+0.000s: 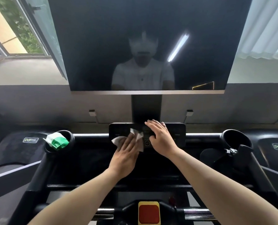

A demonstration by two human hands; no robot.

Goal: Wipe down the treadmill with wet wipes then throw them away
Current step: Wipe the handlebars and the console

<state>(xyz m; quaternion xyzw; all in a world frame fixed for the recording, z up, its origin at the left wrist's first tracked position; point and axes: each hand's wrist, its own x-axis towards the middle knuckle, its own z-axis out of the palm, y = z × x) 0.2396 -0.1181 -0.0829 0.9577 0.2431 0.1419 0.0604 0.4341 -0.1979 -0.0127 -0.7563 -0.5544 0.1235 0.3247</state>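
Note:
I stand at a black treadmill whose control panel [175, 132] sits below a large dark screen [148, 46]. My left hand [125, 156] presses a crumpled white wet wipe [139, 138] flat against the left half of the panel, fingers straight. My right hand [159, 137] rests flat on the middle of the panel, fingers spread, holding nothing. A green and white wet wipe pack [57, 141] stands in the left cup holder [70, 135].
The right cup holder [236, 138] holds a dark object with a metal clip. A red stop button on a yellow plate [149, 214] sits low in the middle between the handlebars. Other treadmills stand on both sides. An open window is at the upper left.

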